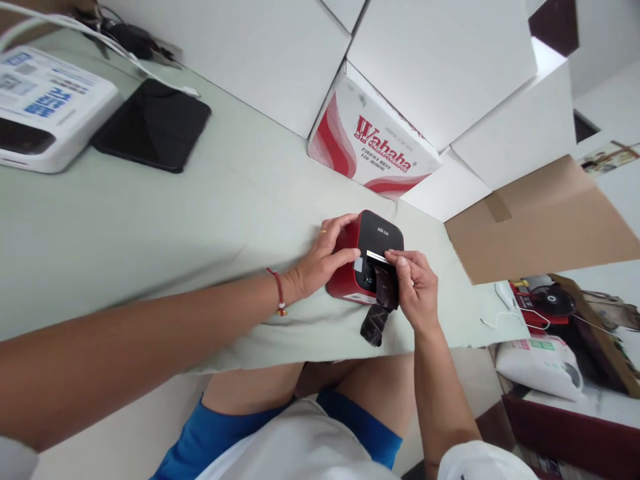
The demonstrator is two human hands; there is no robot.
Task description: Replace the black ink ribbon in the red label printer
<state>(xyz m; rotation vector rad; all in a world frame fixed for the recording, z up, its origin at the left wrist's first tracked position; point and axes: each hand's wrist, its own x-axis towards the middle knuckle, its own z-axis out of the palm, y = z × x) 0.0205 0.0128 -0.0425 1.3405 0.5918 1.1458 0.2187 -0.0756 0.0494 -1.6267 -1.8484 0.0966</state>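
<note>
A small boxy device (383, 233) with red sides and a black face stands on the green-covered table. My left hand (327, 257) grips its left side, the fingers around the far red edge and the thumb on the black face. A crinkled black strip (376, 323) hangs out from the device's near end. My right hand (416, 283) is closed in a pinch at the top of this strip, on the device's right side. Beside those fingertips a narrow white label (376, 257) lies across the face. Exactly what sits under the right fingertips is partly hidden.
A Wahaha water carton (373, 137) and large white boxes (440, 60) line the table's far side. To the left lie a black phone (155, 123), a white device (50, 107), cables and keys (135, 40). Brown cardboard (540, 220) leans at the right.
</note>
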